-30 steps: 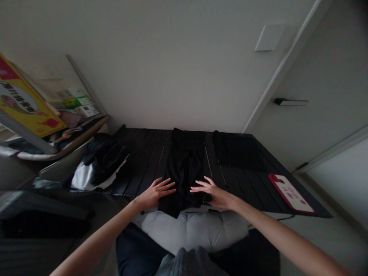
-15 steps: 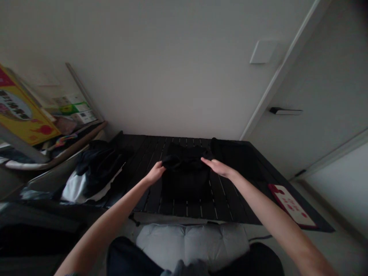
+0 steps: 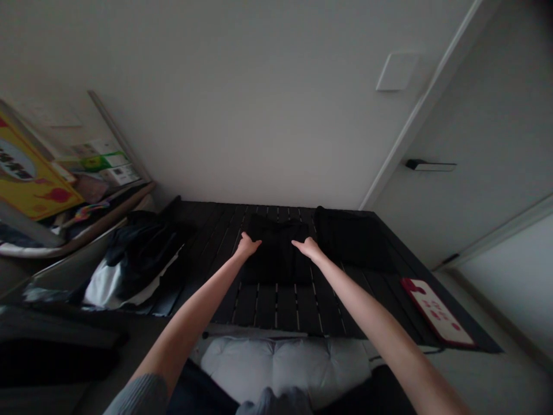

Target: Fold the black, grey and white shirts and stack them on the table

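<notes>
Slatted table (image 3: pixel 268 308), open hands (image 3: pixel 247 246) (image 3: pixel 307 249) on cloth (image 3: pixel 276 256)

The left hand (image 3: pixel 247 246) and right hand (image 3: pixel 307 249) rest on a folded black garment (image 3: pixel 276 259) on a slatted table (image 3: pixel 268 305).

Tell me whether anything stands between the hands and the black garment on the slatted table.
Nothing visible does. The left hand and right hand are both over the black garment on the slatted table. A dark cloth lies off to its right, not between them.
</notes>
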The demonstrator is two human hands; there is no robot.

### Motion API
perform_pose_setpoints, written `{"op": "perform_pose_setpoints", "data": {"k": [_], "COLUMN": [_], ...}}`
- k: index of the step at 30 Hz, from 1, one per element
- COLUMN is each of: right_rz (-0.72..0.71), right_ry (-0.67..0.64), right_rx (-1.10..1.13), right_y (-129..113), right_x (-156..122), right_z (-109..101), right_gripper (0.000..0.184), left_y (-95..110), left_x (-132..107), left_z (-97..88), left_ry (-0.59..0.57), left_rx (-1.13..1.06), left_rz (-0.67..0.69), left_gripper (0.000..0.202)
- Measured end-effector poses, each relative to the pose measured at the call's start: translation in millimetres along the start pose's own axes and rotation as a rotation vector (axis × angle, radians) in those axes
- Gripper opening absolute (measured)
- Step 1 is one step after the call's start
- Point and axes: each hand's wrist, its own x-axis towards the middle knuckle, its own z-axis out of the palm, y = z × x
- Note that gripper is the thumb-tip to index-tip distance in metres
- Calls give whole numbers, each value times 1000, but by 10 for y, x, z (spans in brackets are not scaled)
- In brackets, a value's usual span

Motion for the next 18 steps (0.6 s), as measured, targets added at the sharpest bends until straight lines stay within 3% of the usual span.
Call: {"op": "perform_pose_setpoints", "data": {"k": [4, 7, 10, 13, 16, 18], "right_rz": [-53, -133, -243, -335, -278, -160], "right_ry": [30, 91, 237, 456, 613, 669], "right_rx": [17, 22, -24, -97, -127, -124], "right_y": [1, -52, -68, 30, 298, 549], "right_x": [-15, 23, 65, 89, 98, 123], "right_z": [12, -193, -585, -1115, -1620, -1820], "right_gripper": [56, 54, 53, 47, 43, 45], "left_y": [-7, 98, 324, 671, 997, 1093], "left_x": [-24, -36, -99, -221, -401, -561], "left_z": [58, 109, 267, 507, 681, 699], "left_ry": [-37, -87, -122, -197, -321, -341], "left_rx": [-88, -210, -344, -562, -804, -808], "left_rz": [-91, -67, -31, 68, 166, 192], "left_gripper": [82, 89, 88, 94, 106, 105]}}
